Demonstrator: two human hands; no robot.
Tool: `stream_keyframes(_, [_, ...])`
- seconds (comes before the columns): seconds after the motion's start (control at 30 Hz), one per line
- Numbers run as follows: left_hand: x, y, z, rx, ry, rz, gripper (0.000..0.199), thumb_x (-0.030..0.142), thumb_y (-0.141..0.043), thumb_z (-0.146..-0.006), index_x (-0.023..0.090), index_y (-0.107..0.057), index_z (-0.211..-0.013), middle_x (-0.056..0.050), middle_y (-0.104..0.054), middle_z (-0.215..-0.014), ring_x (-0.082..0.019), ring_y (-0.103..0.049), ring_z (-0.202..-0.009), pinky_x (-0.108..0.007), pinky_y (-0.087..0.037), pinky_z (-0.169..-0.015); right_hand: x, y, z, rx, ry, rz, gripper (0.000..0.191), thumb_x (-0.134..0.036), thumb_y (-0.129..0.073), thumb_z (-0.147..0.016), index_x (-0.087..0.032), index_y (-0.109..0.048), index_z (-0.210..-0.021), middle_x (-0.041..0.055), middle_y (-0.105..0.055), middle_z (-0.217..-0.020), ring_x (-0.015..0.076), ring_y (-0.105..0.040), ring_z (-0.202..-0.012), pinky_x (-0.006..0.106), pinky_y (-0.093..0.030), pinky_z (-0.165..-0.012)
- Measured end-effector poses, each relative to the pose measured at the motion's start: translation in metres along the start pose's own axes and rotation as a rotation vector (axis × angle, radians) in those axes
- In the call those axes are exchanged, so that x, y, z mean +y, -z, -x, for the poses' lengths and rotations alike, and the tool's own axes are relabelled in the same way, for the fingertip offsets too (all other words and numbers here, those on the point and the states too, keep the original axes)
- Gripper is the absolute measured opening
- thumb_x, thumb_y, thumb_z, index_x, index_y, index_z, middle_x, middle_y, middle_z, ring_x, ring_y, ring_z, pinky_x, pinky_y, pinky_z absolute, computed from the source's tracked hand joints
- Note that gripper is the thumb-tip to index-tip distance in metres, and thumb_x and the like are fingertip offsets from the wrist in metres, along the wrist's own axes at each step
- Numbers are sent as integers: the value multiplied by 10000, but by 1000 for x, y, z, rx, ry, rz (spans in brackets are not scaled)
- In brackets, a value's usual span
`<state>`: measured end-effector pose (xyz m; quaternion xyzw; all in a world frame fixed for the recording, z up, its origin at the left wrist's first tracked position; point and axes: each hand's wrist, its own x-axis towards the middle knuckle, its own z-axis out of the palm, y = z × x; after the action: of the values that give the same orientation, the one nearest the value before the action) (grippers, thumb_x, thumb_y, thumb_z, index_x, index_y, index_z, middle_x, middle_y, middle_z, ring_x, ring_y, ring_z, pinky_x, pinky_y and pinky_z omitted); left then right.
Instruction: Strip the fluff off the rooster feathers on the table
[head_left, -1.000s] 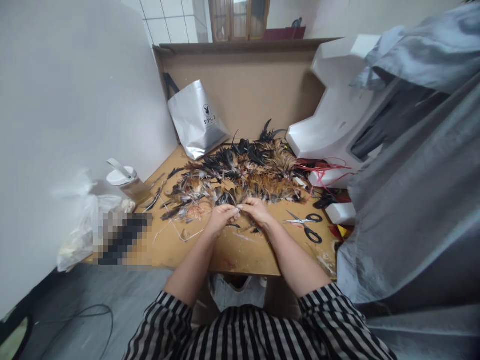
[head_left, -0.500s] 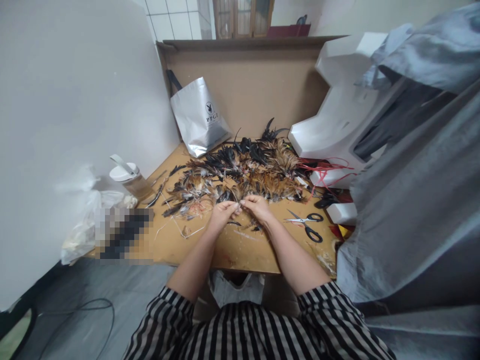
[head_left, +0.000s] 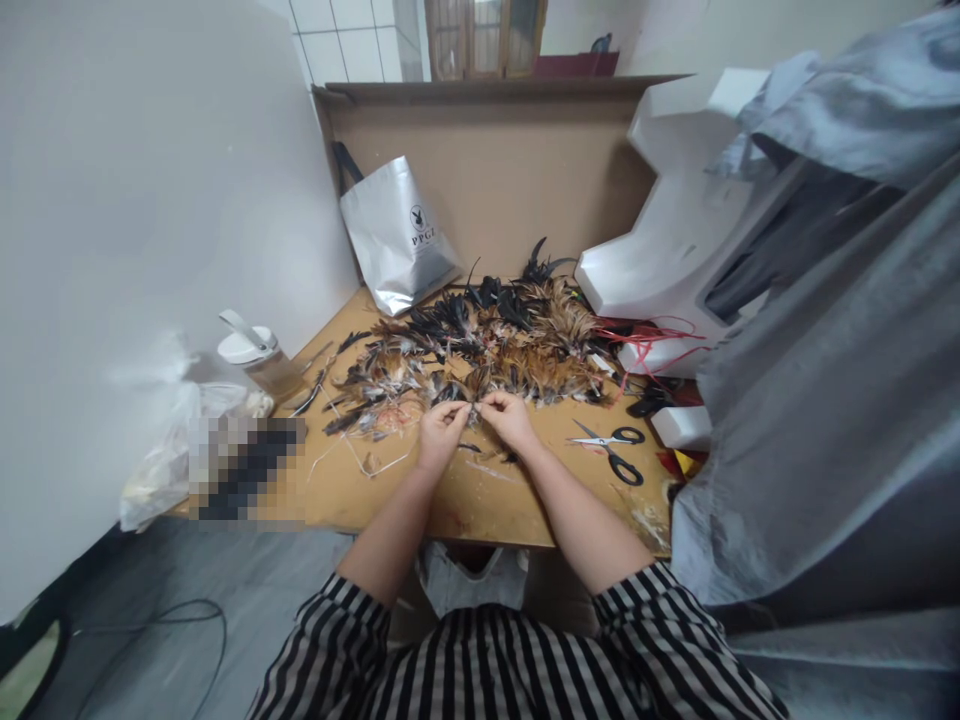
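My left hand [head_left: 442, 432] and my right hand [head_left: 508, 415] meet over the front of the table, thumb and finger of each pinched together. Between the fingertips is a small tuft of feathers, its exact shape hard to make out against the pile behind. Just beyond my hands, loose brown and black feathers [head_left: 540, 368] lie in a broad heap. Scissors [head_left: 607, 440] with black handles rest, blades parted, to the right of my right hand. Left of my left hand is a thin white bent strand [head_left: 390, 467] on the tabletop.
A silver bag [head_left: 397, 235] leans at the back left of the table [head_left: 480, 510]. A lidded jug [head_left: 259, 360] and a plastic bag [head_left: 161, 470] stand at the left edge. White foam [head_left: 645, 250], red strings [head_left: 660, 335] and grey cloth [head_left: 810, 400] crowd the right side.
My left hand has turned slightly and its fingers have drawn closer together near the right fingertips. A small brownish piece now shows beside the white strand. The scissors and feather heap look the same.
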<state>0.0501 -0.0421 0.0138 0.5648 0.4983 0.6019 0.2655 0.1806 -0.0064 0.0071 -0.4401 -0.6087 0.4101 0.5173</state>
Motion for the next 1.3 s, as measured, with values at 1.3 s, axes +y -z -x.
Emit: stream_keyframes(1.3, [-9, -1, -5, -218, 460, 416, 332, 401, -699, -582, 121, -611, -737, -30, -621, -629, -49, -448, -431, -172, -317, -404, -21, 0, 11, 93, 130, 30, 156, -338, -597, -684, -190, -574, -728, 18, -531, -733, 113, -458, -607, 247, -391, -592])
